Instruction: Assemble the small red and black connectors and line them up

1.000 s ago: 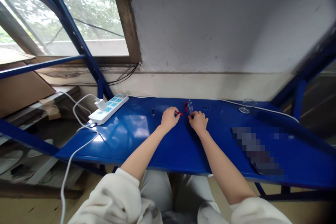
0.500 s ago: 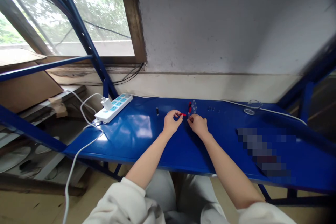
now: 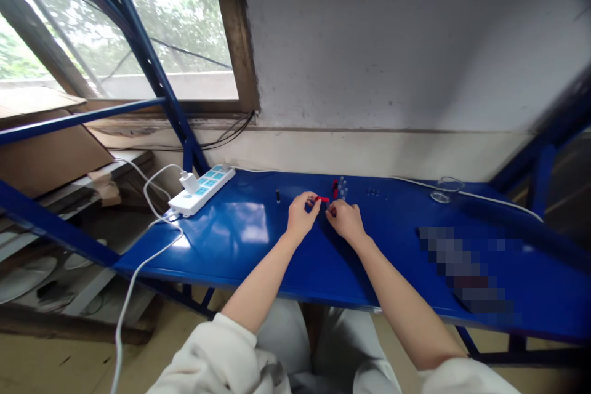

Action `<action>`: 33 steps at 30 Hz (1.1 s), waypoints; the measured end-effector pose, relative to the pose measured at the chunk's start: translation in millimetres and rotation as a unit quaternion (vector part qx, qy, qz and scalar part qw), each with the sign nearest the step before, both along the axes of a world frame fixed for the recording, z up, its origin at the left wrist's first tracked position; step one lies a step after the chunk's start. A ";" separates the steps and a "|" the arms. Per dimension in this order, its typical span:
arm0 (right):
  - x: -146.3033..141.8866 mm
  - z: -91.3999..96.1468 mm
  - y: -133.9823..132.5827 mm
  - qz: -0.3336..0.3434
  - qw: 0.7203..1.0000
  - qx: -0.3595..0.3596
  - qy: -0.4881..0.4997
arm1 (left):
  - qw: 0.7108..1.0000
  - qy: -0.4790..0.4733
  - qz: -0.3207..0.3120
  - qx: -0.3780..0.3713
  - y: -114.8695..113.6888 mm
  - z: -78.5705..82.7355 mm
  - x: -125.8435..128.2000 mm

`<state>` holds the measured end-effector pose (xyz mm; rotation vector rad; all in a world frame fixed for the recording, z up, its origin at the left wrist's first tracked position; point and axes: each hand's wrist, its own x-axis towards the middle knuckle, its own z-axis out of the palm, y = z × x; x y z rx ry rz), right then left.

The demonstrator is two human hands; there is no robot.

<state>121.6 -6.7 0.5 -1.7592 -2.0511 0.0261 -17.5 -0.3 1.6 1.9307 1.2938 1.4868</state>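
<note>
My left hand (image 3: 301,217) pinches a small red cylindrical piece (image 3: 323,199) between thumb and fingertips, its end pointing right. Close beside it, my right hand (image 3: 346,220) is closed on a small clear tube (image 3: 328,204), mostly covered by the fingers. The tube's top is near or against the red piece's end; I cannot tell whether they touch. Just beyond my right hand stand several clear tubes (image 3: 342,184) and some red and black pieces (image 3: 335,187). Left of my hands, a small black piece with a clear lower end (image 3: 277,196) stands on the blue table (image 3: 221,252).
A white power strip (image 3: 198,196) with a plug and cable lies at the left. Tiny clear parts (image 3: 373,192) are on the right, then a clear round container (image 3: 441,197). A pixelated dark object (image 3: 462,265) lies at the front right. Blue frame posts flank the table.
My right hand has moved slightly left, bringing the clear tube up to the end of the red piece. My left hand has barely moved.
</note>
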 end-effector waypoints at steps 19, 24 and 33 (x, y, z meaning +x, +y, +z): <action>1.3 1.9 0.0 -0.004 0.997 0.064 0.036 | 0.987 0.129 -0.046 0.082 -5.3 1.2 -0.2; 2.7 -1.0 1.6 0.004 0.997 0.074 0.000 | 0.986 0.144 -0.045 0.077 -5.6 1.2 0.1; 4.9 -2.8 2.4 0.020 0.994 0.108 -0.001 | 0.968 0.244 -0.044 0.041 -2.9 21.2 -1.8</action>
